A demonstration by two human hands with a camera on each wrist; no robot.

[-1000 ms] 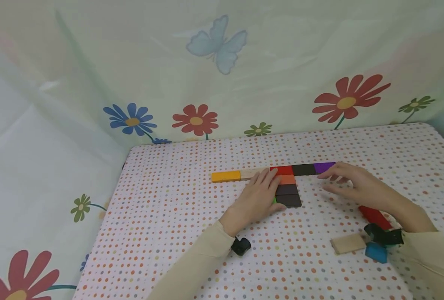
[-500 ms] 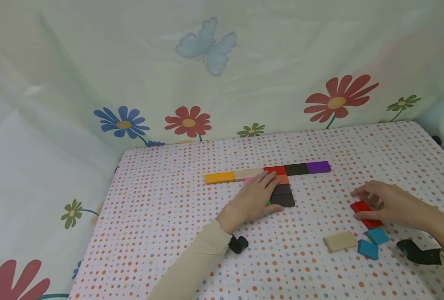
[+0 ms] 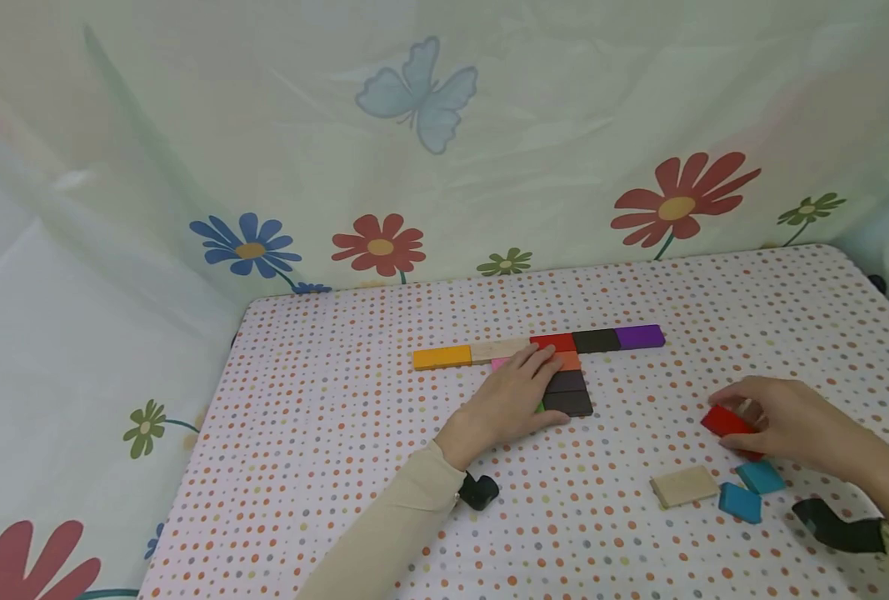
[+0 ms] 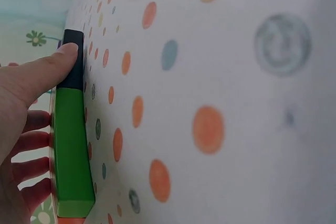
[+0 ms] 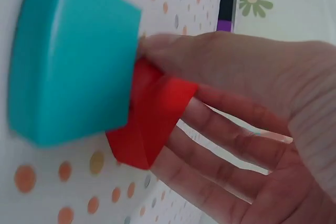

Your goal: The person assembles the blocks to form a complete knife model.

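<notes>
My left hand [image 3: 500,404] rests with extended fingers over a flat arrangement of coloured blocks. In the left wrist view its thumb touches a black block [image 4: 76,74], and the other fingers lie along the far side of a green block [image 4: 72,140]. At the right, my right hand [image 3: 796,425] pinches a red block [image 3: 729,422] between thumb and fingers. The right wrist view shows this block [image 5: 157,124] tilted, with more red showing behind it near the thumb. Close by lies a teal block [image 5: 73,61], large in front of that camera.
A row runs along the arrangement's far side: a yellow block [image 3: 442,357], a plain wood block [image 3: 498,349], then red, black and purple [image 3: 641,337] ones. Nearer me lie another plain wood block [image 3: 684,486] and two blue blocks [image 3: 741,502]. A dotted cloth [image 3: 324,400] covers the table.
My right hand has moved from the purple end of the row, right and nearer me, to the red block and now pinches it, tilted. The left hand stays on the blocks.
</notes>
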